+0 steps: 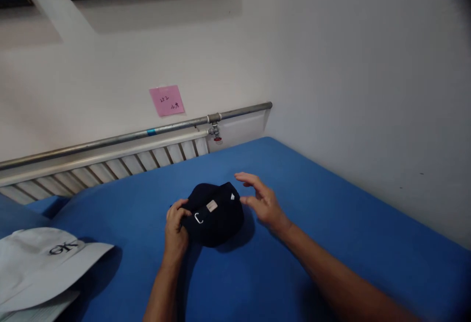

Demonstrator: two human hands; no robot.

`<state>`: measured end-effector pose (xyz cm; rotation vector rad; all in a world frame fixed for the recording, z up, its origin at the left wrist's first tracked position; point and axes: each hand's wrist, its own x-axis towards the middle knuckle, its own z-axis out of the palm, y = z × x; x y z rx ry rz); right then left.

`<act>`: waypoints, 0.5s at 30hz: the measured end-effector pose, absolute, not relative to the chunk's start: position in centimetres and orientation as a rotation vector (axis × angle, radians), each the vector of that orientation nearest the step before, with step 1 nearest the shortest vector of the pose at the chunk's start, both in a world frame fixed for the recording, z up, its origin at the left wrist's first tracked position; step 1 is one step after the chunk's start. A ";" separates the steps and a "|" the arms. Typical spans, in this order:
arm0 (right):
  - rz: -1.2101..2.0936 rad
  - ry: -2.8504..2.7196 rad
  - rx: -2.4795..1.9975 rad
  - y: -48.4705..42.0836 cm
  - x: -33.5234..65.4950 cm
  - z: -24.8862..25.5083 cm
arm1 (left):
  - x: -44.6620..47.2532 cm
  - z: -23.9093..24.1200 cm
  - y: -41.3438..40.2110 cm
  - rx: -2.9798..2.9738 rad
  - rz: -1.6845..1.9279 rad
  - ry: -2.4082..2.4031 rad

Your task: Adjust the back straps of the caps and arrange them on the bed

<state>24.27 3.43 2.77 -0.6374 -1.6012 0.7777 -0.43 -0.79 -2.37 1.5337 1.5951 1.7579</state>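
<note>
A dark navy, soft cap [221,224] is in the middle of the head view, just over or on the blue surface. On it show a beige label, a white hook-shaped mark and a small white patch. My left hand [176,226] grips its left edge, thumb on the near side. At its right edge, my right hand [263,204] is open, with thumb and fingers apart. The thumb tip is close to the cap; whether it touches, I cannot tell.
A white cap [33,263] with dark letters lies at the left, over another pale brim. The blue surface [316,243] meets the right wall. Behind it are a radiator [121,167], a metal pipe [176,127] with a red valve, and a pink note [167,100].
</note>
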 end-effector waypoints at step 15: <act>0.350 -1.995 -0.645 2.3 22.7 1.8 | 2.6 2.8 -4.0 1.730 1.182 1.541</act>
